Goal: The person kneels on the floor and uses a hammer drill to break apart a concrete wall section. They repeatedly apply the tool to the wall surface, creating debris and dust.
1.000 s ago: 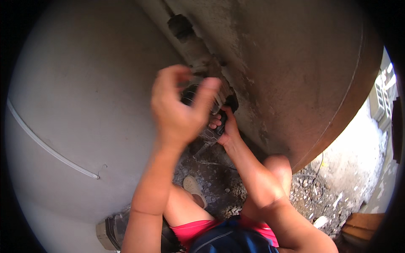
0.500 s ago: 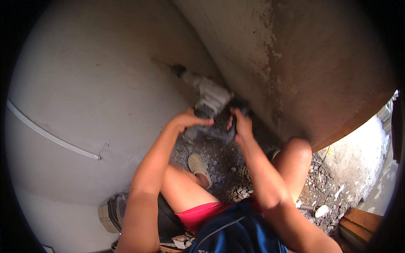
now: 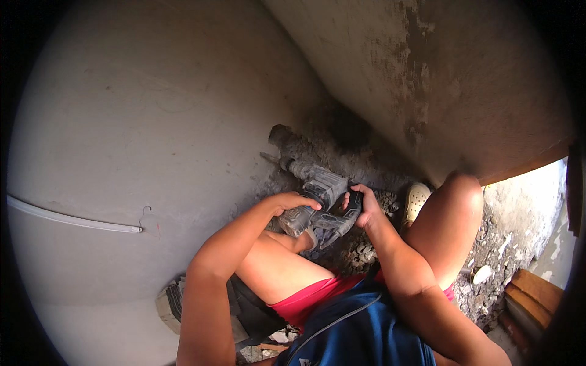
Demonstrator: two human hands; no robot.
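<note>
Dusty hammer drill held at middle and rear

The left hand lies curled over the tool's grey housing, thumb stretched toward the other hand; how far its fingers reach around underneath cannot be told. The right hand is wrapped about the black rear handle, thumb over the top and fingertips showing on the side toward the left hand; the drill thus sits between and just ahead of the two hands, tilted, its bit pointing ahead and leftward of the left hand; whether the tip touches anything cannot be told.

Beyond the left hand and to its left rises a pale grey wall, with a white tube running along it well apart from that hand; ahead and to the right of the right hand stands a stained, brownish wall. Broken rubble lies below the right hand, on the near side; a beige clog shows to its right, by the bent knee; farther right and nearer the body are pieces of orange-brown wood.
</note>
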